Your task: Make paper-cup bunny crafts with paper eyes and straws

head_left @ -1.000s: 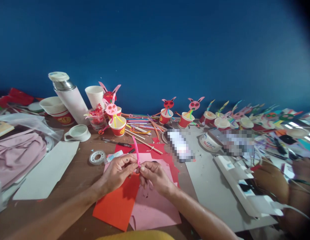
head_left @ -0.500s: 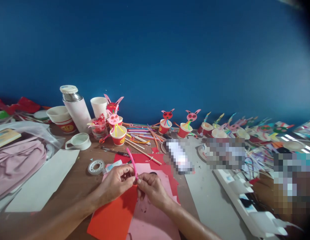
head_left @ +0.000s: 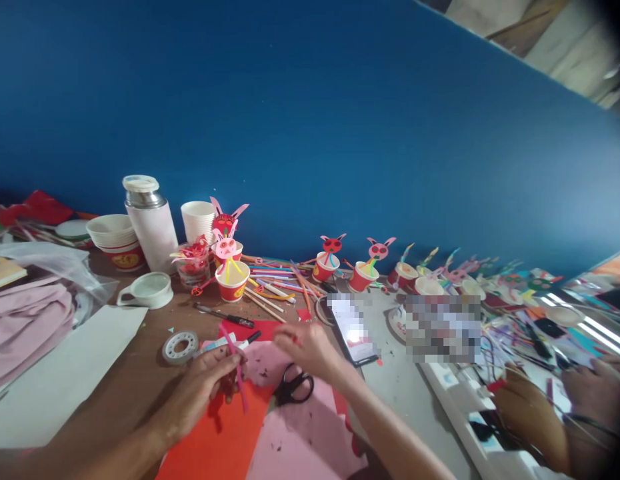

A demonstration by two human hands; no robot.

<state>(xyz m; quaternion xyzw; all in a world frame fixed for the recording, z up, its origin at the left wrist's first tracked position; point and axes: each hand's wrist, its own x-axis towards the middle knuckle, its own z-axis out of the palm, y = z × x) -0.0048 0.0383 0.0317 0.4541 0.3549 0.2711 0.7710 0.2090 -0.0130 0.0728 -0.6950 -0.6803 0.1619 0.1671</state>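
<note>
A thin pink pipe cleaner (head_left: 242, 392) is pinched in my left hand (head_left: 210, 375), its ends sticking out above and below the fingers. My right hand (head_left: 310, 350) is apart from it, over the far part of the pink paper (head_left: 300, 440); its fingers look bent, but blur hides whether they hold anything. Just below that hand, black scissors (head_left: 294, 388) lie on the pink paper. Orange-red paper (head_left: 220, 433) lies under my left hand. A tape roll (head_left: 181, 348) and a black pen (head_left: 224, 315) are close by.
Paper cups with rabbit-faced figures, such as a pink one (head_left: 378, 251), stand along the blue wall. A thermos (head_left: 151, 223) and a mug (head_left: 148, 291) are at left. At right are a phone (head_left: 353, 327), a power strip (head_left: 453, 400) and another person's hand (head_left: 593, 393).
My right hand has let go of the pink pipe cleaner and moved up and away, uncovering the scissors. My left hand has moved down and left with it. The view has shifted slightly.
</note>
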